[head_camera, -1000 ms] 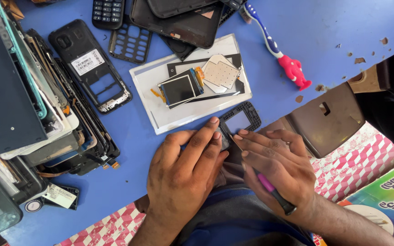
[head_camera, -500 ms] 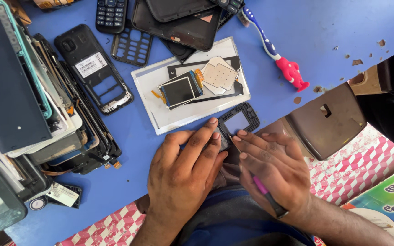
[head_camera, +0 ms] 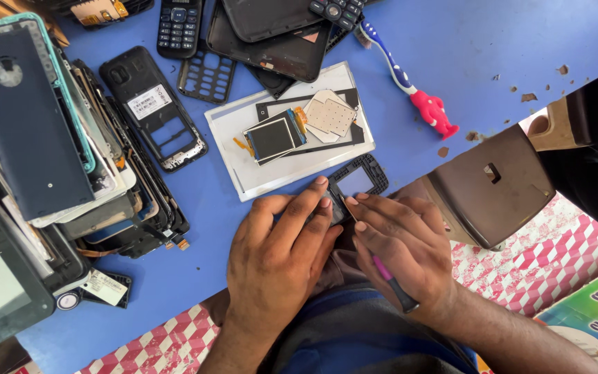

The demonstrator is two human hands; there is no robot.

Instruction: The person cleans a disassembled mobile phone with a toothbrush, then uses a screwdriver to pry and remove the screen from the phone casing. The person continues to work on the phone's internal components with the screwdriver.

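Observation:
My left hand [head_camera: 278,256] presses flat on a small black phone front frame [head_camera: 358,180] lying at the near edge of the blue table [head_camera: 493,41], fingers over its lower part. Beside it my right hand [head_camera: 403,249] grips a thin tool with a pink and black handle [head_camera: 392,280], its tip at the frame near my left fingertips. The frame's screen window shows past my fingers. Just beyond lies a white tray [head_camera: 243,176] carrying a small display module [head_camera: 271,138] and a pale keypad sheet [head_camera: 333,114].
A stack of phone backs, frames and screens [head_camera: 57,152] fills the left side. A black phone chassis [head_camera: 153,111], a keypad grid [head_camera: 205,73], a keypad phone [head_camera: 178,28] and dark covers [head_camera: 271,34] lie behind. A pink-handled toothbrush [head_camera: 417,90] lies right; a brown stool [head_camera: 493,187] stands below.
Both hands stay on the phone frame; the view has shifted slightly. The right hand's tool tip has edged closer to the frame.

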